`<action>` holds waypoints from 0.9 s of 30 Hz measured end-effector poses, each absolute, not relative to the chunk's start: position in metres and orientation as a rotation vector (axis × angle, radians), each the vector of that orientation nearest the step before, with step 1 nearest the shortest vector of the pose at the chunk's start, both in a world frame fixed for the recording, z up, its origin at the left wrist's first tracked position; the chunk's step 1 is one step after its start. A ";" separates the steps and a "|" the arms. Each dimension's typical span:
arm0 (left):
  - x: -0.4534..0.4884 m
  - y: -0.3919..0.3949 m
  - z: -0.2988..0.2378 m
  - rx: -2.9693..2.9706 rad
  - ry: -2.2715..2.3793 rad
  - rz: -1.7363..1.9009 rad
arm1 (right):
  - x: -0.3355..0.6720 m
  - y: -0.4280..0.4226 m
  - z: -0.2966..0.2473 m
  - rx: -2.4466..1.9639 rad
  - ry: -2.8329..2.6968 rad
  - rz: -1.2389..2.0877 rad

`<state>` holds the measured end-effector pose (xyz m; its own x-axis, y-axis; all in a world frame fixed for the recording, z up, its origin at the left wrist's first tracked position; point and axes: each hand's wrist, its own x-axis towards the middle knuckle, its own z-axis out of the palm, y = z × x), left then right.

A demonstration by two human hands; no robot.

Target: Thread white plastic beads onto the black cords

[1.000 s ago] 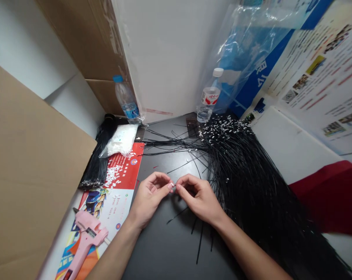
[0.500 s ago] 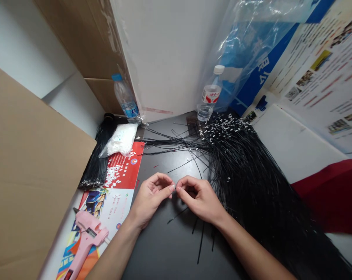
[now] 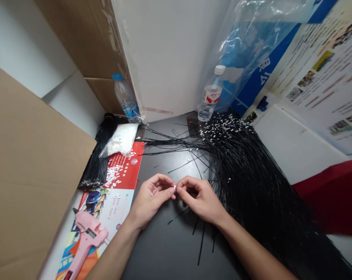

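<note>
Carefully pinched above the black bench (image 3: 161, 249), a small white piece (image 3: 174, 187) sits where the left hand (image 3: 149, 198) and the right hand (image 3: 201, 200) meet. Both grips are closed into light fingertip pinches, curled inward and not clenched into fists. The piece shows between the tips, though this view cannot settle which hand bears more of it, and it is too small to make out its shape.

For work this fine, it should help to keep the wrists low and the fingertips braced against each other, so neither hand wanders. The pinch needs to be firm enough to hold the piece without flicking it away. It also seems wise to keep the piece clear of the fanned black wires (image 3: 260, 194) lying just beside the right hand, since a dropped bit would be hard to find among them.

Those wires gather at the far end into a mass of white-tipped ends (image 3: 222, 130). To the left lie a second black wire bundle (image 3: 95, 163), a clear bag of white pieces (image 3: 120, 140) and loose white pieces (image 3: 113, 177) on a red printed sheet (image 3: 129, 167). A pink hot glue gun (image 3: 88, 237) rests near the left forearm, and two plastic water bottles (image 3: 126, 101) (image 3: 209, 95) stand at the back.
</note>
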<state>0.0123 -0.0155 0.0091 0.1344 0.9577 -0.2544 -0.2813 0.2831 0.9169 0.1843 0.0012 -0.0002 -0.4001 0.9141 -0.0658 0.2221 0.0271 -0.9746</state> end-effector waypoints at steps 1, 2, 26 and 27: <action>0.012 -0.015 0.009 0.836 1.042 1.060 | 0.184 0.001 0.000 -1.168 -1.685 1.411; 0.012 -0.015 0.008 0.833 1.046 1.054 | 0.184 0.001 0.000 -1.173 -1.689 1.407; 0.011 -0.016 0.003 0.685 1.105 0.974 | 0.184 0.001 0.001 -1.234 -1.771 1.267; 0.012 -0.016 0.003 0.690 1.117 0.976 | 0.184 0.000 0.002 -1.240 -1.778 1.246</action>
<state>0.0115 -0.0157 0.0030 0.1245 0.9023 -0.4128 -0.2887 0.4310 0.8549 0.1839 0.0005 0.0016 -0.3585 0.9333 -0.0198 0.3373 0.1097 -0.9350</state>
